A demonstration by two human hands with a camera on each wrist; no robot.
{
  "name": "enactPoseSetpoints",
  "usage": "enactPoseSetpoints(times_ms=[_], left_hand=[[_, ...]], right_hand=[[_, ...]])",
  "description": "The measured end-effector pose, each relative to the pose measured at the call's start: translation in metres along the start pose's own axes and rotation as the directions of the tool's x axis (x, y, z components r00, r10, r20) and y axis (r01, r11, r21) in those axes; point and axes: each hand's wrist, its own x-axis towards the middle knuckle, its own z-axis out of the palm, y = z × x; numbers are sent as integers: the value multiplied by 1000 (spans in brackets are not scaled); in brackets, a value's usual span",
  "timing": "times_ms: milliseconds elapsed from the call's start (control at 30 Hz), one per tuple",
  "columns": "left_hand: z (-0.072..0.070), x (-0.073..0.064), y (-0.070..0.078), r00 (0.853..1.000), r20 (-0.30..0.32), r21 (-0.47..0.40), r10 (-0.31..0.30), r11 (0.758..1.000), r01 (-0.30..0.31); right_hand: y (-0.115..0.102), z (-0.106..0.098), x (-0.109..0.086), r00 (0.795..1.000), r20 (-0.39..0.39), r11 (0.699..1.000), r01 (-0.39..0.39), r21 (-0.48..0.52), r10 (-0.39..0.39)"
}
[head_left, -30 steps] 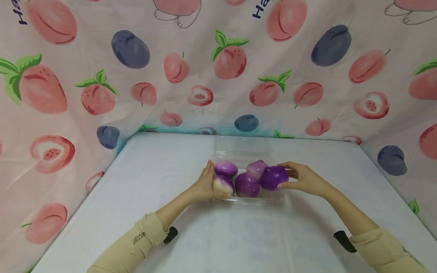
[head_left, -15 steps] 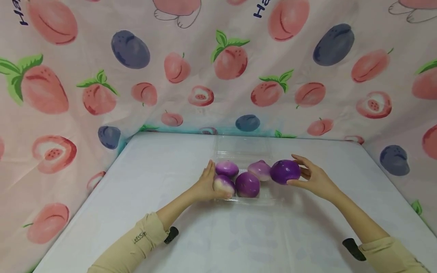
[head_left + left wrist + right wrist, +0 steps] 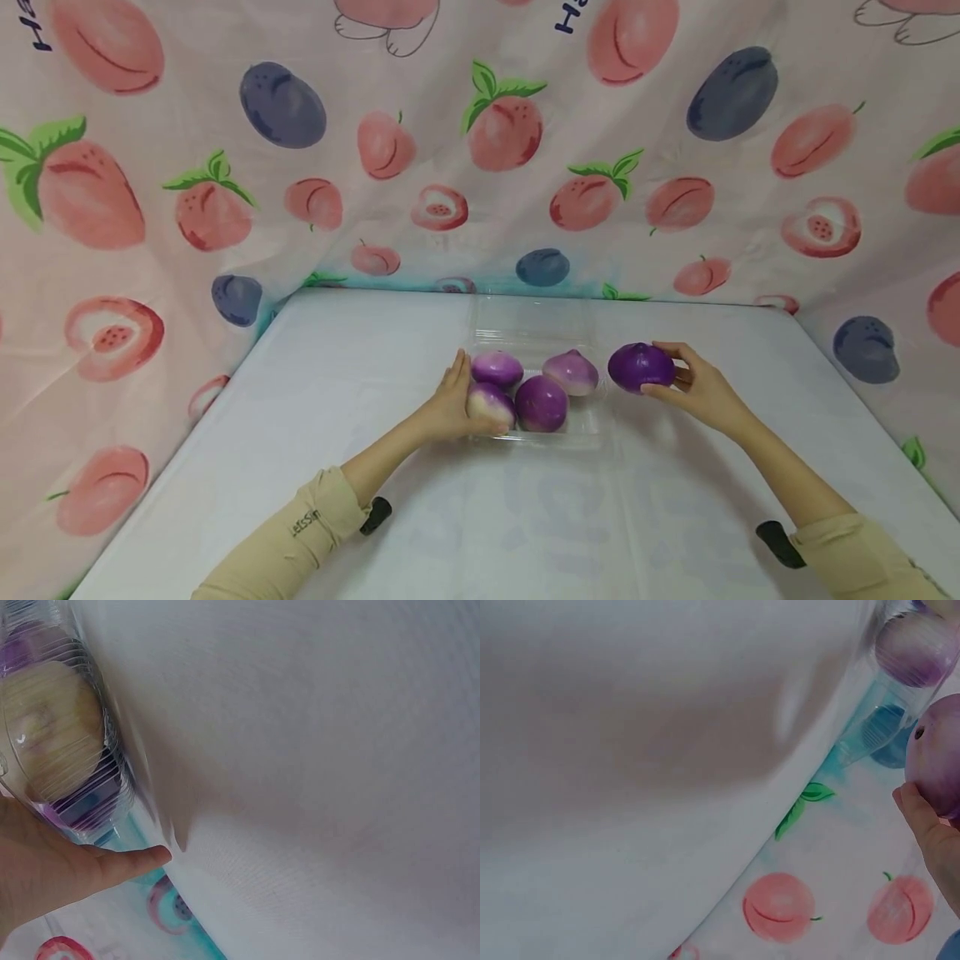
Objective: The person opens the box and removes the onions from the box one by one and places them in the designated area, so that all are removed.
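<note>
In the head view, my right hand (image 3: 705, 390) pinches a dark purple onion (image 3: 641, 367) between thumb and fingers. It is held up just to the right of a clear plastic clamshell box (image 3: 585, 423). My left hand (image 3: 456, 407) rests against the box's left side, fingers straight and thumb along the front. Several onions lie inside: a light purple one (image 3: 497, 368) back left, a white-and-purple one (image 3: 491, 405) front left, a purple one (image 3: 542, 403) front middle, and a pale pointed one (image 3: 571, 372) back right. In the right wrist view, the held onion (image 3: 936, 754) shows a small dark spot.
The box's clear lid (image 3: 532, 315) lies folded back behind it. Everything stands on a white-covered table (image 3: 360, 342). A fruit-printed curtain (image 3: 480, 225) hangs along the back and both sides.
My right hand has lifted the dark purple onion away from the box, moving right and slightly back. My left hand stays at the box's left side. The other onions have hardly moved.
</note>
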Motion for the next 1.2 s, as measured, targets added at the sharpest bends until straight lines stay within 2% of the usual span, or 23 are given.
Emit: enactPoseSetpoints(times_ms=[400, 633, 933, 1200], left_hand=[[2, 1, -2, 1000, -8, 13, 1, 1000, -1], [1, 1, 0, 1000, -4, 17, -7, 1000, 7], [-1, 2, 0, 1000, -4, 17, -3, 1000, 3], [-1, 3, -1, 1000, 3, 4, 0, 1000, 0]], right_hand=[[21, 0, 15, 998, -26, 998, -61, -24, 61], [29, 2, 24, 990, -11, 990, -142, -12, 142], [38, 7, 37, 979, 11, 978, -204, -36, 204], [50, 11, 47, 978, 44, 973, -199, -121, 205]])
